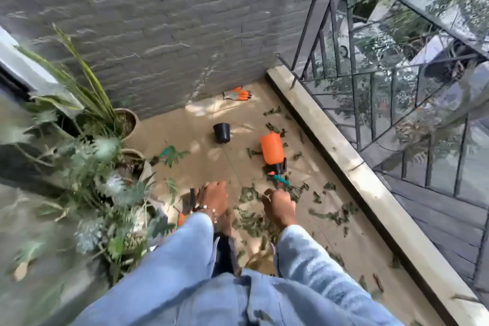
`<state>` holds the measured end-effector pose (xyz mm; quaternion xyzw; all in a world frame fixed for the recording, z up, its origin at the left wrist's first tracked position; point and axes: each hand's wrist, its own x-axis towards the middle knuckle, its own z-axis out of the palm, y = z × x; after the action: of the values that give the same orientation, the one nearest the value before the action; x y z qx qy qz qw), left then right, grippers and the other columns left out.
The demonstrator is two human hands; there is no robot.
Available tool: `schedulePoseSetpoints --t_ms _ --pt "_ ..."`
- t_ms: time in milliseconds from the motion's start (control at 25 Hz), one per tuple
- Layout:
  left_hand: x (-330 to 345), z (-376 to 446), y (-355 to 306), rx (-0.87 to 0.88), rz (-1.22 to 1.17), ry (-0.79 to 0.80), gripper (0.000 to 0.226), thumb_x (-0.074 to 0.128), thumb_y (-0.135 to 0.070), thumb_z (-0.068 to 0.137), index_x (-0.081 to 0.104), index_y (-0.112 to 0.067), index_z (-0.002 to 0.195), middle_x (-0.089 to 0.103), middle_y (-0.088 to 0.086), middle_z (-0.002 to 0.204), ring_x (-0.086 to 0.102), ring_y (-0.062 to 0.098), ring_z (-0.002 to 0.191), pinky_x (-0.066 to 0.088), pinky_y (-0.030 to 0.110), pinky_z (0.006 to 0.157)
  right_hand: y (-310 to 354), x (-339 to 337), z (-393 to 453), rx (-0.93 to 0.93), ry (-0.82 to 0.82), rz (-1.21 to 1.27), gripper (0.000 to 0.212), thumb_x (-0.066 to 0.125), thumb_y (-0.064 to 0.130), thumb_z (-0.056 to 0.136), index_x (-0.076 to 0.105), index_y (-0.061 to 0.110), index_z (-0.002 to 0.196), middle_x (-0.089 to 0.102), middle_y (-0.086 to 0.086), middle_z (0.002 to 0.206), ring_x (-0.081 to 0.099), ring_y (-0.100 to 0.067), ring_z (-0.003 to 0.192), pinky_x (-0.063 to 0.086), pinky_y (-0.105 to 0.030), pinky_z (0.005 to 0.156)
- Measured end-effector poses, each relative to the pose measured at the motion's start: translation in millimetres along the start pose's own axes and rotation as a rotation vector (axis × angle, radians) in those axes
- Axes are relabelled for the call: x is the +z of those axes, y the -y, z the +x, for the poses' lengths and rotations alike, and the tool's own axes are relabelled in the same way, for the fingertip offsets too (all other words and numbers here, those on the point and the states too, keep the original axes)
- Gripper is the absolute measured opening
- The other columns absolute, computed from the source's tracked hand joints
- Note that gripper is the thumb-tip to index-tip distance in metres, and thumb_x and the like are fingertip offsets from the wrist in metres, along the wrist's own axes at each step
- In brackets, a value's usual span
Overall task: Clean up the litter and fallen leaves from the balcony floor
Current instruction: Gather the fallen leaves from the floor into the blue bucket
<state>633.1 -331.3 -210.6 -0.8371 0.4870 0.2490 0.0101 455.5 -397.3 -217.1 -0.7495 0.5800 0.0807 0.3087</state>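
Note:
Neither of my hands shows in the head view. I look down at my own legs in light blue jeans and my bare feet on the tan balcony floor (206, 167). Several green fallen leaves (248, 217) lie scattered around my feet and to the right towards the curb. More leaves (272, 111) lie farther off near the corner. A leafy twig (173, 156) lies on the floor to the left.
An orange spray bottle (271, 149) lies on its side, a teal-handled hand rake (280, 180) just below it. A black pot (221, 133) is tipped over. Orange-grey gloves (236, 94) lie by the brick wall. Potted plants (105, 167) crowd the left; a concrete curb (344, 156) and railing (370, 87) bound the right.

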Motion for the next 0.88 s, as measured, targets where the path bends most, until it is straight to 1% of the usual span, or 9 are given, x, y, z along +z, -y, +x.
schedulePoseSetpoints --t_ms 80,200,320,440,480,560,680,800,880 --pt "-28.9 54.3 14.7 0.029 0.013 -0.002 0.035 0.049 -0.020 0.091 0.053 -0.020 0.126 0.061 0.010 0.124 0.054 0.031 0.117 0.043 0.040 0.098 23.3 -21.3 47.3 0.041 -0.018 0.016 0.029 0.047 0.028 0.093 0.058 0.012 0.114 0.059 -0.015 0.115 0.053 -0.034 0.111 0.043 -0.041 0.092" --pt "-87.5 138.2 29.5 -0.017 -0.017 0.008 0.037 0.049 -0.023 0.093 0.054 -0.020 0.130 0.063 0.015 0.121 0.058 0.034 0.113 0.048 0.040 0.094 54.5 -46.2 125.4 0.076 -0.054 0.053 0.020 0.046 0.023 0.092 0.060 0.010 0.099 0.063 -0.016 0.100 0.060 -0.036 0.094 0.050 -0.040 0.077" --pt "-126.7 194.5 19.7 0.004 0.039 0.004 0.033 0.047 -0.023 0.094 0.053 -0.020 0.126 0.063 0.016 0.119 0.058 0.036 0.112 0.045 0.043 0.095 66.4 -58.5 192.0 0.175 -0.100 0.275 0.022 0.043 0.029 0.093 0.059 0.014 0.096 0.063 -0.013 0.096 0.060 -0.029 0.083 0.049 -0.036 0.075" --pt "-151.6 241.5 -8.4 0.065 0.071 0.026 0.033 0.045 -0.023 0.095 0.051 -0.024 0.127 0.061 0.010 0.123 0.056 0.033 0.116 0.040 0.042 0.096 95.0 -109.3 218.6 0.216 -0.200 0.447 0.023 0.048 0.026 0.094 0.063 0.014 0.106 0.064 -0.013 0.108 0.060 -0.030 0.096 0.046 -0.029 0.080" --pt "-155.7 257.5 -16.7 0.093 0.070 0.034 0.034 0.046 -0.024 0.094 0.053 -0.025 0.128 0.061 0.008 0.125 0.056 0.032 0.117 0.041 0.041 0.095 99.6 -121.8 230.4 0.204 -0.209 0.443 0.024 0.051 0.023 0.094 0.065 0.011 0.108 0.064 -0.015 0.108 0.061 -0.031 0.099 0.042 -0.026 0.074" --pt "-157.7 290.6 -28.5 0.158 0.099 0.069 0.036 0.048 -0.025 0.093 0.054 -0.028 0.128 0.062 0.007 0.126 0.056 0.031 0.117 0.043 0.041 0.095 100.4 -136.8 254.6 0.180 -0.241 0.362 0.023 0.058 0.022 0.091 0.067 0.004 0.100 0.067 -0.022 0.098 0.064 -0.035 0.091 0.039 -0.031 0.067" --pt "-170.7 362.0 -47.2 0.178 0.126 0.143 0.037 0.048 -0.024 0.090 0.054 -0.027 0.127 0.062 0.008 0.126 0.056 0.031 0.118 0.043 0.038 0.095 90.3 -146.1 304.8 0.173 -0.204 0.320 0.024 0.055 0.026 0.093 0.066 0.005 0.101 0.068 -0.020 0.098 0.065 -0.036 0.093 0.044 -0.034 0.071" --pt "-194.5 429.1 -79.8 0.208 0.174 0.231 0.036 0.048 -0.026 0.091 0.053 -0.024 0.127 0.060 0.010 0.127 0.055 0.032 0.119 0.044 0.038 0.095 73.8 -162.5 357.5 0.320 -0.153 0.522 0.026 0.055 0.028 0.095 0.064 0.007 0.108 0.068 -0.015 0.104 0.064 -0.030 0.097 0.040 -0.024 0.074" --pt "-206.7 467.1 -105.9 0.276 0.224 0.286 0.039 0.049 -0.027 0.092 0.052 -0.025 0.131 0.059 0.010 0.130 0.054 0.031 0.122 0.044 0.037 0.098 61.4 -175.4 384.1 0.427 -0.138 0.613 0.030 0.057 0.031 0.093 0.064 0.007 0.111 0.068 -0.015 0.110 0.063 -0.030 0.101 0.046 -0.028 0.081"
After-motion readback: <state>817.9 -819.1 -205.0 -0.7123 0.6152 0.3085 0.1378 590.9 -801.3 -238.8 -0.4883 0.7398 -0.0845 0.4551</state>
